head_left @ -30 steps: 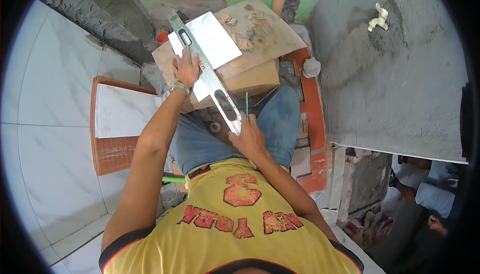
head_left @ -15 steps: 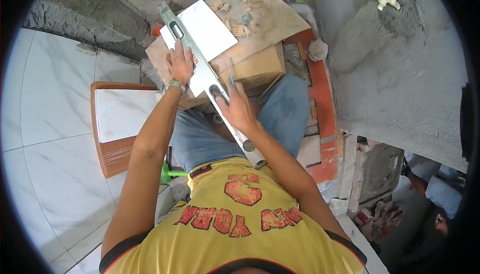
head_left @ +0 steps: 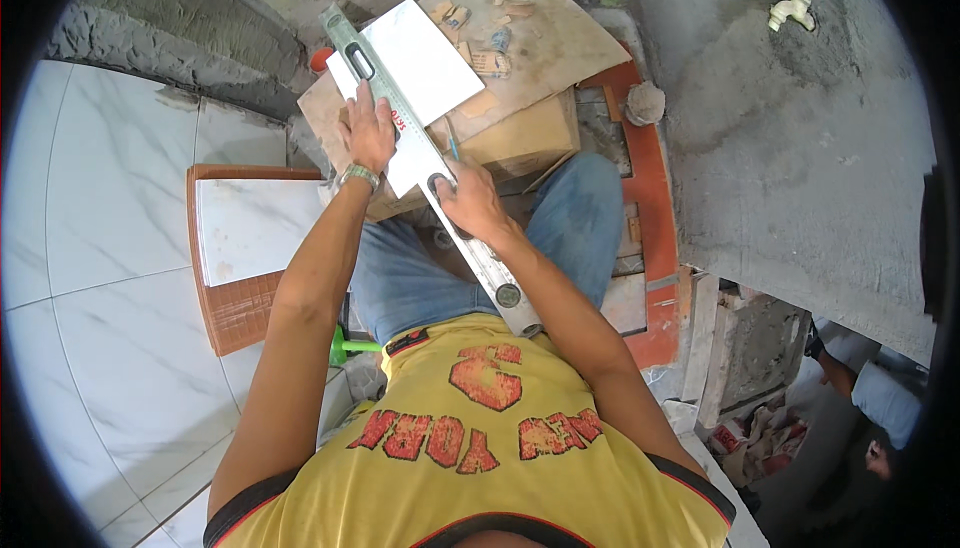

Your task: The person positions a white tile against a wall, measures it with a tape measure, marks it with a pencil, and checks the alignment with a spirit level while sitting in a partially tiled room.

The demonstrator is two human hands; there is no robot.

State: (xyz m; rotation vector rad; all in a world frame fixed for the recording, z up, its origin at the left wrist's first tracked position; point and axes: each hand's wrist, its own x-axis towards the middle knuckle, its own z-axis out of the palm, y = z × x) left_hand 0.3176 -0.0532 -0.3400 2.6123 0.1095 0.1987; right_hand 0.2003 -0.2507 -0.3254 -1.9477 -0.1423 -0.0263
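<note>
A long metal spirit level (head_left: 402, 116) lies slantwise across a white tile (head_left: 425, 63), its near end reaching my lap. My left hand (head_left: 370, 136) rests on the level with its fingers stretched out, pressing along its left side. In my right hand (head_left: 472, 200) is a slim pen-like tool (head_left: 453, 148) with a blue part, pointing away from me. The fingers of that hand are curled, close against the level's oval opening. Beneath the tile is a worn brown board (head_left: 545, 28) on a cardboard box (head_left: 525, 138).
Crumpled paper scraps (head_left: 490, 61) lie on the board. White tiles (head_left: 250, 228) are stacked on brown cardboard (head_left: 240, 318) to the left. A green-handled tool (head_left: 350, 346) lies by my left leg. A tap (head_left: 792, 3) juts from the right wall; another person's arm (head_left: 835, 370) shows at lower right.
My right hand has shifted slightly left, closer to the level, and its fingers have curled in more. My left hand's fingers have drawn closer together. The whole view has shifted slightly.
</note>
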